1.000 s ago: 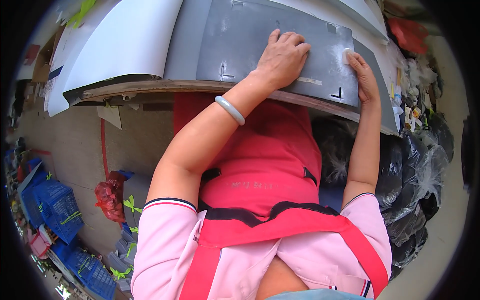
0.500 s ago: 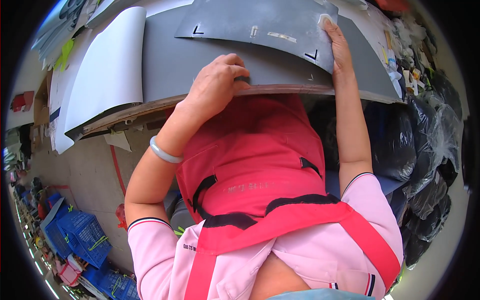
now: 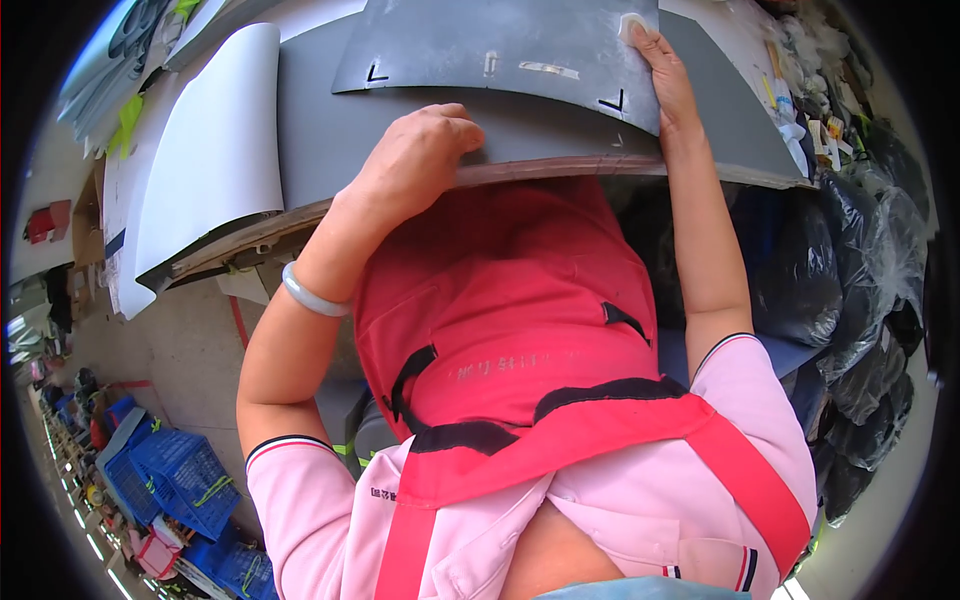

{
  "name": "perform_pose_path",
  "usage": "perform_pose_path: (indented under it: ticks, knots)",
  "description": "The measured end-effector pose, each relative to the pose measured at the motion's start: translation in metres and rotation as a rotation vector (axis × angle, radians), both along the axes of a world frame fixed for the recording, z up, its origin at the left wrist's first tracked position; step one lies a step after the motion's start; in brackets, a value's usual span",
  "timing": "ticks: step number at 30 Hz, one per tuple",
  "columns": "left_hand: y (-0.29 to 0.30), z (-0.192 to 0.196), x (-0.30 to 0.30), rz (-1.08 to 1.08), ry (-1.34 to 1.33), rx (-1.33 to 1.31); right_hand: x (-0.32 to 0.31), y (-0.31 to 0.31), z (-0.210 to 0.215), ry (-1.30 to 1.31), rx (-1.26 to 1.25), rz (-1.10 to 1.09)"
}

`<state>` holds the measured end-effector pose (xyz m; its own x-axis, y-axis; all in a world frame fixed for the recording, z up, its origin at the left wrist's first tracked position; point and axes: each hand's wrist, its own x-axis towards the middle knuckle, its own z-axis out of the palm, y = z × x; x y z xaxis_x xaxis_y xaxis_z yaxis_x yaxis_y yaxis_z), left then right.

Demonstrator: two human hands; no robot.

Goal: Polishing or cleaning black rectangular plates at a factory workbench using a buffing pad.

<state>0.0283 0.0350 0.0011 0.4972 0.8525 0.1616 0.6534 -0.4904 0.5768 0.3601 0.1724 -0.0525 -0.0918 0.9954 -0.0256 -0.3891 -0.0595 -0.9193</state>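
A smaller grey sheet (image 3: 500, 50) with black corner marks lies on a larger grey sheet (image 3: 330, 130) on the table. My left hand (image 3: 415, 160) curls its fingers over the near edge of the larger sheet, at the table's front edge. My right hand (image 3: 668, 80) reaches along the smaller sheet's right side and presses a small white pad (image 3: 632, 24) onto its far right corner. A pale bangle (image 3: 312, 296) sits on my left wrist. I wear a red apron (image 3: 520, 330) over a pink shirt.
A curled white sheet (image 3: 215, 150) lies left of the grey ones. Small clutter (image 3: 800, 110) sits at the table's right end. Black plastic bags (image 3: 850, 260) pile up on the right. Blue crates (image 3: 170, 480) stand on the floor at lower left.
My left hand has come off the top of the smaller sheet and drawn back to the near edge of the larger one. My right hand stays at the sheet's right corner.
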Motion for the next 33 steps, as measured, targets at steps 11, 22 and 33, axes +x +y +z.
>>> perform_pose_path:
  ticks: [11,22,33]
  knots:
    - [-0.001,0.003,0.001,0.006,-0.007,-0.030,0.000,-0.001,-0.003,0.027,0.002,-0.012]
    - [-0.005,0.006,-0.001,-0.056,0.064,0.003,0.003,0.000,-0.007,0.002,0.026,-0.004]
    - [-0.002,-0.005,0.044,-0.126,0.131,0.353,-0.009,-0.007,0.003,0.008,-0.006,-0.049]
